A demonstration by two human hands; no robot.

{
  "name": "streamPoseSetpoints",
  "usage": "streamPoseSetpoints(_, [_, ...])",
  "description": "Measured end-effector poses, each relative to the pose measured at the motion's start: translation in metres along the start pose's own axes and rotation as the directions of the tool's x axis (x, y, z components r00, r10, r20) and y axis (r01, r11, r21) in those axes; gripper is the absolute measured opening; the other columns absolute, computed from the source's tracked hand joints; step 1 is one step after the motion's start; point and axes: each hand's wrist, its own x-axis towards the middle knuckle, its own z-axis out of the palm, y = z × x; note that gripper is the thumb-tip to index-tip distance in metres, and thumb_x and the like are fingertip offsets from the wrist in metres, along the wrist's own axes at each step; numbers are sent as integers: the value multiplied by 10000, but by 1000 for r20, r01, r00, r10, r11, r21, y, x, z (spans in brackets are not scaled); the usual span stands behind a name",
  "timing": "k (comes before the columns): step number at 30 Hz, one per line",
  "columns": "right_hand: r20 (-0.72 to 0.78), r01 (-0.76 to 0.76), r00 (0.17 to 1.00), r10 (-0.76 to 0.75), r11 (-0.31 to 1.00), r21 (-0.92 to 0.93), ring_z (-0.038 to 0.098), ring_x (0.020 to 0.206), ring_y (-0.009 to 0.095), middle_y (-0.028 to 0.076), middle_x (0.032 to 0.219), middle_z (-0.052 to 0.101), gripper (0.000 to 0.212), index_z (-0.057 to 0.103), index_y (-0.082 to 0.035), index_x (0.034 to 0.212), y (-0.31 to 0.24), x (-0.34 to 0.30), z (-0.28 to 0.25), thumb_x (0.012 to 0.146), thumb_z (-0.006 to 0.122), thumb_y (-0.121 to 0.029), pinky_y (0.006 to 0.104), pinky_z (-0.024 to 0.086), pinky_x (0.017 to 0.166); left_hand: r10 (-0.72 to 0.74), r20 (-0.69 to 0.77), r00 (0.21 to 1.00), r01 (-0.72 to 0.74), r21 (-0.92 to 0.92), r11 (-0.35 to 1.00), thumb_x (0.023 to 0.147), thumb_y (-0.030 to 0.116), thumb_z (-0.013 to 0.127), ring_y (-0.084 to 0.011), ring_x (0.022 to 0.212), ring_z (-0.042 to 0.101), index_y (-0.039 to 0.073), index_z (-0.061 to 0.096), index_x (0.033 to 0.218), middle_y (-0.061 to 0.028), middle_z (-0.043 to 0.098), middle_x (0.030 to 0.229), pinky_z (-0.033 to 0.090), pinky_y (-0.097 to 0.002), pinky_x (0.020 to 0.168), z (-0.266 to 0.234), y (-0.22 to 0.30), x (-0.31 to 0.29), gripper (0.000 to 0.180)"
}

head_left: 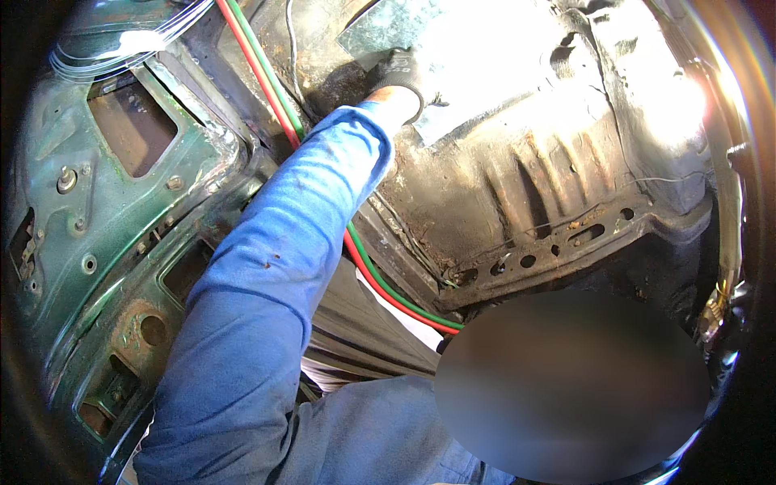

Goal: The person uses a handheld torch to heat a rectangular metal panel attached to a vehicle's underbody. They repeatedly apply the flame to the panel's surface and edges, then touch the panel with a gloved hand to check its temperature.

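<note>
My left arm, in a blue sleeve, reaches up from the lower left. My left hand (399,74), in a dark glove, rests on or against a flat grey metal sheet (381,34). Strong glare washes out much of this sheet, which lies over the rusty car floor pan (444,198). My fingers are bent out of sight or lost in the glare, so their grip cannot be made out. My right hand does not show; a blurred oval covers the lower right.
A red and green twin hose (370,275) runs beneath my forearm. Left stands a green car door (206,149), with coiled wire (93,66) at its top. A perforated crossmember (558,250) spans the floor pan. A cable with a brass-coloured end (713,311) hangs at right.
</note>
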Motion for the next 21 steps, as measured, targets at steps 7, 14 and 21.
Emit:
streamPoseSetpoints(7, [93,-3,996,15,993,-119,682,864,133,72,1077,708,943,596,31,1368,-40,-8,-5,725,906,-586,257,563,732,37,99,994,-27,-100,995,804,342,813,-409,1081,723,47,758,1146,-270,735,1134,579,-490,926,-5,-3,9,455])
streamPoseSetpoints(14, [151,-14,987,52,971,-240,682,884,140,74,1086,708,932,604,29,1357,-74,-10,-10,719,912,-576,270,563,763,21,153,988,-7,-88,996,848,339,780,-386,1108,724,79,757,1188,-233,738,1175,582,-480,941,3,-2,9,428])
streamPoseSetpoints(21, [224,7,973,57,961,-277,681,905,146,76,1095,708,921,613,28,1347,-69,-3,-9,713,918,-567,283,562,793,-17,168,986,32,-87,996,775,348,845,-396,1095,723,66,764,1181,-246,739,1159,578,-478,955,-22,12,2,501])
